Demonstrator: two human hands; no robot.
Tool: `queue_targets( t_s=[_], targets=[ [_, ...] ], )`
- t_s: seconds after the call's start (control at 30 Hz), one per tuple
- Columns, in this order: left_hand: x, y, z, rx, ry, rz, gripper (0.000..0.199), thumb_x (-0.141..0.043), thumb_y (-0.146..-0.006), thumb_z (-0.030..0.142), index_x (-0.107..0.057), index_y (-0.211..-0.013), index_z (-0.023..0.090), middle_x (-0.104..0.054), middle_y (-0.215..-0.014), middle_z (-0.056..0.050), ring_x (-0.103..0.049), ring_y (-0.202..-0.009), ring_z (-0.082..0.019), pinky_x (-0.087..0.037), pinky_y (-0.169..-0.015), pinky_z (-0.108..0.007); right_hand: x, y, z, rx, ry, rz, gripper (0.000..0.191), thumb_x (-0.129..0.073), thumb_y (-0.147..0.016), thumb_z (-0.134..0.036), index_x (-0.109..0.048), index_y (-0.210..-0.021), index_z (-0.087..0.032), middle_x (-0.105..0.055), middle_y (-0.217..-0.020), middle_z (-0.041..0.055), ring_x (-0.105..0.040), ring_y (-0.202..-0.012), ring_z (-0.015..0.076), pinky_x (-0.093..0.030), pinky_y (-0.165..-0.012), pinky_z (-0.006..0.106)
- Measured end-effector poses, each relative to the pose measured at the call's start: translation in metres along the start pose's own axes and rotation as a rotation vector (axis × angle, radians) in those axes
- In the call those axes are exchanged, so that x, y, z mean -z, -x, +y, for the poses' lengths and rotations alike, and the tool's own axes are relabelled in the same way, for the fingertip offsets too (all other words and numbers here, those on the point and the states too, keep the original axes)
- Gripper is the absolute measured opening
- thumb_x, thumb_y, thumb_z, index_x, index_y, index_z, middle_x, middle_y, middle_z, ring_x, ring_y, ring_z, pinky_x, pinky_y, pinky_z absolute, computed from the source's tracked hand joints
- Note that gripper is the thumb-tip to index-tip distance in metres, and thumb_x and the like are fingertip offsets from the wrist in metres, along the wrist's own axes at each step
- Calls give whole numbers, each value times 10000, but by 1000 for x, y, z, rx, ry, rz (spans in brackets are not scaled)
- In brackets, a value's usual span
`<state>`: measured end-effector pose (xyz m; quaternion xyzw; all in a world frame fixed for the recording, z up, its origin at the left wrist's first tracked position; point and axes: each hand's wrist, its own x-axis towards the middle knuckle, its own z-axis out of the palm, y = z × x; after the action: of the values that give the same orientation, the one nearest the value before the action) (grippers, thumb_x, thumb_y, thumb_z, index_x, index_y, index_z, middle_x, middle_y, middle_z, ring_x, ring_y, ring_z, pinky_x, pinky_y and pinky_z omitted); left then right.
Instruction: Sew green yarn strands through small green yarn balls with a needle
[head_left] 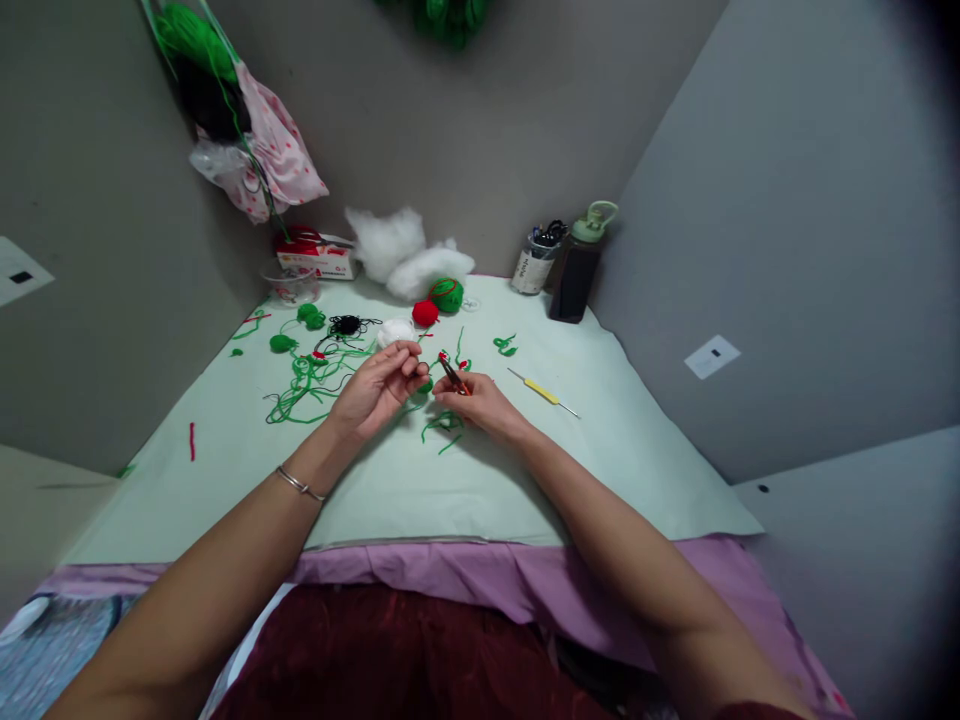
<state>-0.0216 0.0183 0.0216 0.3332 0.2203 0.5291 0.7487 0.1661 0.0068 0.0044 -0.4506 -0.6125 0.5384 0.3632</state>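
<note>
1. Closest in, we've got loose green strands point(442, 422) lying on the pale table cover point(525, 500), just on our side of the hands.
2. Our left hand point(373, 392) is curled, thumb and fingertips drawn close together. Could be pinching something thin and dark, but honestly we can't tell. A green yarn piece point(425, 386) shows in the gap between our hands.
3. Our right hand point(484, 405) is wrapped round small scissors point(454, 378), dark tips pointing away from us. We can't tell whether they touch the red bit by the tips.
4. Our read: this is close-up scissor work on yarn. The next move calls for a steady left hand and careful tip placement, so nothing gets snipped by accident.
5. Right of that, a yellow-handled hook point(541, 390) lies well apart from the green piece.
6. Further back: white yarn ball point(395, 331), red yarn ball point(425, 314), green yarn ball point(448, 296).
7. Labels, at the far edge: the red-and-white box point(330, 262) and the pen jar point(532, 268) both carry printing, too small for us to read. No brand we can make out on the bottle point(576, 280) either.
</note>
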Motion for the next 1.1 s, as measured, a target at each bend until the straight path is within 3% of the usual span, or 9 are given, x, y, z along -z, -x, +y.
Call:
queue_targets(
  t_s=[0.1, 0.23, 0.4, 0.57, 0.67, 0.73, 0.8, 0.93, 1.1],
  targets=[
    [-1, 1, -1, 11, -28, -29, 46, -651, -918, 149, -671, -910, 108, -504, -653, 19, -599, -669, -107, -562, -695, -200, 0, 0, -4, 58, -8, 20, 301, -704, -832, -387, -652, -1021, -159, -504, -640, -44, -390, -527, 80, -285, -485, 229],
    [-4, 4, -6, 20, -102, -106, 85, -677, -908, 189, -681, -920, 105, -471, -635, 27, -520, -613, -91, -520, -668, -196, -4, -4, 1, 169, -7, 92, 530, -808, -732, -329, -598, -1194, -172, -510, -653, -71, -411, -577, 90, -311, -547, 232],
    [-8, 7, -9, 57, -118, -161, 93, -670, -912, 199, -689, -922, 108, -484, -641, 13, -589, -700, -125, -520, -684, -200, -11, -9, 12, 145, -124, -62, 288, -809, -705, -355, -619, -769, -148, -499, -669, -38, -422, -614, 84, -329, -586, 240],
    [-5, 2, -2, -21, -23, 10, 37, -647, -902, 135, -677, -900, 114, -489, -637, 21, -642, -761, -130, -544, -827, -230, -2, -4, 5, 8, -102, -23, 286, -809, -727, -388, -686, -812, -144, -484, -583, -45, -370, -518, 72, -285, -482, 222],
    [0, -2, -2, -79, -40, 102, 26, -647, -890, 148, -670, -889, 136, -460, -618, 37, -640, -771, -135, -528, -916, -273, 6, -2, -1, -52, -216, -36, 344, -833, -719, -427, -675, -858, -155, -514, -580, -47, -324, -448, 53, -235, -408, 205],
    [3, -2, -6, -167, -189, 121, 25, -670, -869, 178, -664, -872, 154, -527, -682, 18, -638, -824, -147, -503, -942, -289, 9, -2, -3, -78, -352, -58, 370, -837, -726, -444, -646, -861, -157, -570, -635, -29, -281, -434, 33, -211, -388, 191],
    [4, 0, -13, -303, -484, 116, 62, -702, -853, 220, -669, -870, 170, -599, -807, -11, -615, -863, -158, -482, -928, -297, 11, -3, -5, -101, -475, -37, 402, -865, -707, -439, -606, -838, -160, -575, -647, -32, -250, -440, 19, -209, -387, 172],
    [2, 7, -25, -523, -1085, 22, 220, -791, -801, 278, -704, -991, 210, -583, -929, -20, -555, -894, -187, -454, -912, -334, 11, -4, -5, -120, -593, 21, 471, -910, -660, -450, -552, -781, -169, -394, -532, -102, -242, -448, 22, -213, -393, 149],
    [-1, 9, -27, -588, -1216, -84, 296, -820, -785, 264, -682, -1044, 226, -571, -952, -31, -537, -957, -223, -435, -917, -353, 7, -2, -6, -100, -607, -27, 457, -908, -668, -450, -576, -786, -160, -372, -527, -99, -303, -474, 35, -253, -418, 147]
  ],
)
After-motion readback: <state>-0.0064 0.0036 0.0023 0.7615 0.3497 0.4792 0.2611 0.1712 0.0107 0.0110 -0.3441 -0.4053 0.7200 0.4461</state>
